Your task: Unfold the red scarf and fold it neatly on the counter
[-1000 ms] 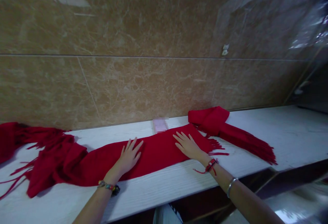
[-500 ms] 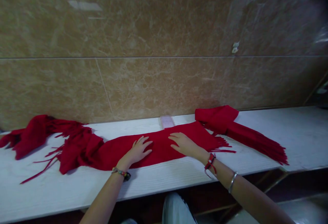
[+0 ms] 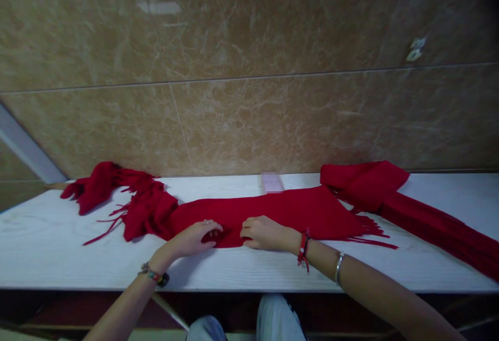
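A red fringed scarf (image 3: pixel 296 211) lies stretched lengthwise on the white tabletop (image 3: pixel 97 273), smooth in the middle and bunched at its left end. My left hand (image 3: pixel 197 237) rests by its near edge with fingers bent and the thumb apart from them. Just to the right, my right hand (image 3: pixel 265 233) touches the near part of the same scarf, its fingers curled and the thumb low at the edge. Neither hand visibly lifts any cloth. The fingertips are partly hidden against the red fabric.
A second red scarf (image 3: pixel 368 185), folded over, lies at the right against the tiled wall (image 3: pixel 253 122). More bunched red cloth (image 3: pixel 95 187) lies at the far left. A small blurred pinkish packet (image 3: pixel 272 182) sits behind the scarf. Open shelving (image 3: pixel 97 310) shows below the table edge.
Both hands have slid from lying spread on the middle of the scarf toward its near edge and closer together, with fingers now bent. The view has shifted leftward.
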Demonstrator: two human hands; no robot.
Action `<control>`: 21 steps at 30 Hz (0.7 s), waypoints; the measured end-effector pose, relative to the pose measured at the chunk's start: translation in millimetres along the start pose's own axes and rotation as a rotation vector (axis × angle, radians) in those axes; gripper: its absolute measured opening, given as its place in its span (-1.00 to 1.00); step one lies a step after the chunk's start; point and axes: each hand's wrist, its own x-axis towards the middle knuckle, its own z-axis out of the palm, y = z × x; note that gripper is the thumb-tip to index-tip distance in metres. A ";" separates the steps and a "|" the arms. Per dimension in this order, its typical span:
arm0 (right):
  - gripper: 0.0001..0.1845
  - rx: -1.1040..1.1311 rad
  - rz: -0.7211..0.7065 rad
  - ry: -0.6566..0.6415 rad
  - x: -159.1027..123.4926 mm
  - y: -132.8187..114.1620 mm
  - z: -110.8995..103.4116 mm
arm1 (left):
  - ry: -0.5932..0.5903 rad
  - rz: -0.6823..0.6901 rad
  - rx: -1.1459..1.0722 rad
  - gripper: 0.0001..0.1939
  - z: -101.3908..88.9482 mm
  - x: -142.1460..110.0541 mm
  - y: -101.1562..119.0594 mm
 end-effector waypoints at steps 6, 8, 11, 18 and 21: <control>-0.80 -0.012 -0.012 0.056 -2.1 0.0 2.8 | -0.028 0.008 0.144 -0.65 -1.8 2.0 10.4; -0.81 0.002 -0.001 0.072 -4.5 -0.2 3.0 | -0.040 0.006 0.203 -0.62 -1.1 2.1 12.9; -0.83 0.024 0.012 0.074 -7.3 -1.0 1.9 | -0.051 0.014 0.257 -0.49 -0.7 0.9 14.5; -0.84 0.030 0.065 0.157 -7.1 -1.6 0.2 | -0.048 0.001 0.328 -0.69 0.7 3.1 21.0; -0.84 0.017 0.090 0.198 -5.8 0.7 1.6 | -0.025 -0.032 0.398 -0.69 2.3 9.7 22.0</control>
